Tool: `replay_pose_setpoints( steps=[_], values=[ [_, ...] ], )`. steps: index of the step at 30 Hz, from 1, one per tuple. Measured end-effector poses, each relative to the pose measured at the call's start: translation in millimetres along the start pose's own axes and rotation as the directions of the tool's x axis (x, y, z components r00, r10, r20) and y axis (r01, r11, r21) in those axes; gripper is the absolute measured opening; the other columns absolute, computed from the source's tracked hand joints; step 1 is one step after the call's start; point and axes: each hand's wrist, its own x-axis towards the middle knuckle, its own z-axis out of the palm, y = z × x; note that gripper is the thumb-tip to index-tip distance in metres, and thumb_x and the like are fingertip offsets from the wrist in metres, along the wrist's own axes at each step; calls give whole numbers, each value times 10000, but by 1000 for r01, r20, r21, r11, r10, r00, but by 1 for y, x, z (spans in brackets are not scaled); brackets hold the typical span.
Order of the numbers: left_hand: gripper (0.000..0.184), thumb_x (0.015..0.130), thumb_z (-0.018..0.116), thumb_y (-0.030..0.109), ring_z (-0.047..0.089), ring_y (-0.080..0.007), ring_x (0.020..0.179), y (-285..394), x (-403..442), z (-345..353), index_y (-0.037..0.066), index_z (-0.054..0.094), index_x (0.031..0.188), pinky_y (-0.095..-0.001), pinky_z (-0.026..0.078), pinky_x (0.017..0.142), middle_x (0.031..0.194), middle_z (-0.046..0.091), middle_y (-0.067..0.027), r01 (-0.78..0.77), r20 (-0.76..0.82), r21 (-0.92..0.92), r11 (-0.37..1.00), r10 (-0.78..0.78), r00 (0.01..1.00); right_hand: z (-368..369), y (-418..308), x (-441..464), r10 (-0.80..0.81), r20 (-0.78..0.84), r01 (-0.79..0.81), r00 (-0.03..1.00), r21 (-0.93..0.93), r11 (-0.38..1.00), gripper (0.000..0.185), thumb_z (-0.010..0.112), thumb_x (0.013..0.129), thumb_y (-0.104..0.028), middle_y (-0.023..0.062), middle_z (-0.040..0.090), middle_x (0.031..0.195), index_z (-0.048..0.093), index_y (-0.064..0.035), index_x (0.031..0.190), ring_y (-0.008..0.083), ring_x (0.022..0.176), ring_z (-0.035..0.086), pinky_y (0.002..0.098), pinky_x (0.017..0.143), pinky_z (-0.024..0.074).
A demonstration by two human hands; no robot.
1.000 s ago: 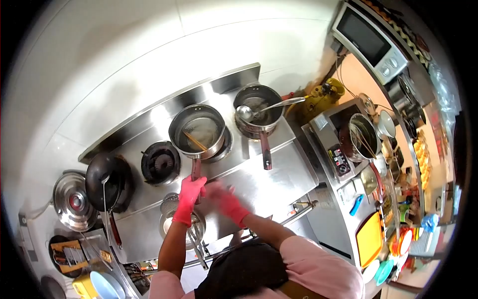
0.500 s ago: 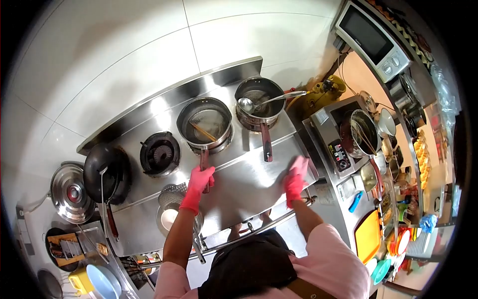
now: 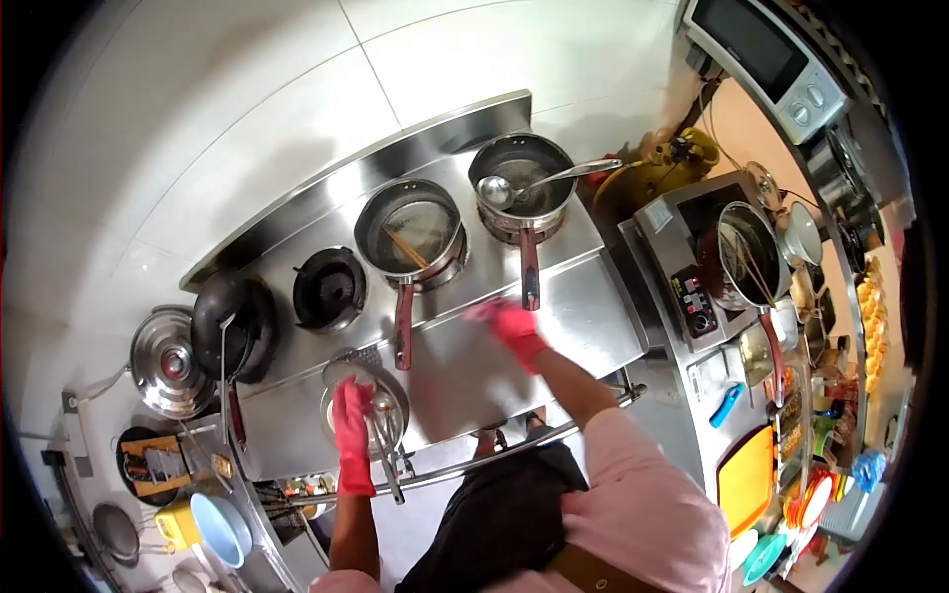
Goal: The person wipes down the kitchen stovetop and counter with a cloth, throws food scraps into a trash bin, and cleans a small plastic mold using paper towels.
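Saucepan handle (image 3: 403, 326), brown, straight, juts between gloved left hand (image 3: 352, 410) and right hand (image 3: 509, 327)

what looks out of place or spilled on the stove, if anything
No spill or damage stands out. The oddest thing is the ladle in the saucepan at the stove's right end: its handle juts well past the rim, so it could perhaps get knocked.

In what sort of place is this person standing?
Probably a kitchen, perhaps a commercial one: a steel stove holds saucepans and a wok, and a microwave sits at the right.
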Motion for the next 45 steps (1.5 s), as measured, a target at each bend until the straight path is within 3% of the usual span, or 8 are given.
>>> replay_pose_setpoints(
  steps=[1,4,8,13,19,27,29,45],
  values=[
    [580,1039,482,519,673,-177,903,1,-30,-11,43,537,1365,-313,539,772,1072,710,-110,33,-83,-38,999,-36,996,-44,-9,-13,307,109,-307,946,610,730,311,472,985,-210,42,747,1053,777,-194,1044,264,866,706,360,728,556],
    [559,1057,463,471,684,-191,925,-13,-101,-38,18,516,1379,-310,542,780,1062,718,-133,148,-166,-33,988,-151,974,-75,-38,-28,299,-262,-267,918,152,952,288,428,1019,-247,77,711,1035,654,-134,1156,240,899,681,409,782,538],
    [594,1051,462,489,697,-213,856,-42,-150,-31,-13,508,1366,-327,566,734,1019,720,-148,302,-187,-119,946,-320,929,14,-101,-28,56,-239,138,969,720,681,186,527,977,-192,34,679,1031,711,-183,1006,249,964,647,376,832,505],
    [615,1046,460,502,716,-241,869,-31,-159,-15,-18,490,1372,-352,583,794,1050,718,-186,217,-139,-59,975,-223,965,59,-64,-13,-297,-45,278,954,-240,930,266,477,982,-261,44,647,1161,630,-232,1197,272,1116,575,577,899,449],
    [591,1054,443,493,714,-206,800,-66,-202,-37,-4,489,1369,-318,566,698,981,729,-145,284,-247,-62,957,-291,924,-102,87,-31,322,-134,-326,937,-10,945,509,539,965,-422,193,652,1187,490,-87,1345,350,1101,639,465,1015,479],
    [588,1048,447,489,710,-215,761,-70,-208,-16,11,477,1389,-316,564,687,953,730,-163,344,-152,-76,936,-352,924,-177,127,-13,653,-299,-717,696,-323,617,645,602,945,-355,191,708,1161,339,-125,1488,321,1041,711,521,826,575],
    [591,1055,452,471,705,-210,731,-53,-203,-14,-11,464,1396,-309,561,681,945,729,-175,316,-156,-86,945,-326,932,-164,144,-48,466,-74,-155,882,-978,138,446,614,936,-388,92,720,1168,532,-130,1291,270,1123,667,456,1011,463],
    [544,1069,463,435,708,-206,819,4,-205,-6,-30,494,1349,-324,563,789,1002,732,-163,106,-173,1,994,-105,979,-182,105,-66,367,-337,-472,867,-322,821,600,514,949,-572,210,686,1067,504,-225,1438,406,964,684,507,797,541]
  ],
)
